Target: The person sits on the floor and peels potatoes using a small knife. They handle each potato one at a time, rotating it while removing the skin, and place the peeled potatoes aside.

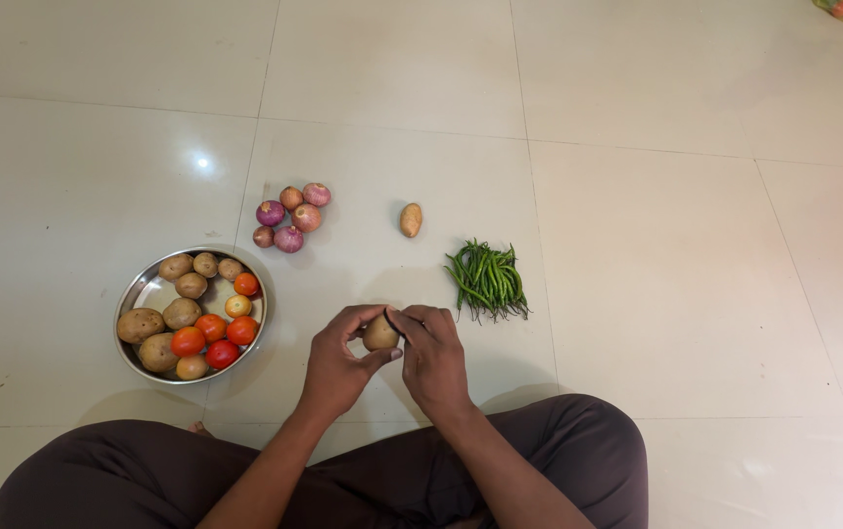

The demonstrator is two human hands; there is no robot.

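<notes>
Two hands meet over the tiled floor [637, 245], and we see them share one small potato [379, 334]. Our left hand [335, 364] closes its grip on the potato from below and from its left side, thumb under it and fingers curled over the top. Our right hand [433, 355] presses the potato's right side with its fingertips, so both grips are shut on the same piece. The potato sits between the two hands, just above our crossed legs in dark trousers [559, 451]. Left of the grip, near the left hand, a round steel bowl [140, 294] rests on the floor and holds more potatoes and several red and orange tomatoes. Beyond the grip and a little left lies a cluster of purple onions [290, 217]. Straight beyond it lies a single loose potato [411, 219]. Right of the grip, just past the right hand, lies a bundle of green chillies [488, 279].
</notes>
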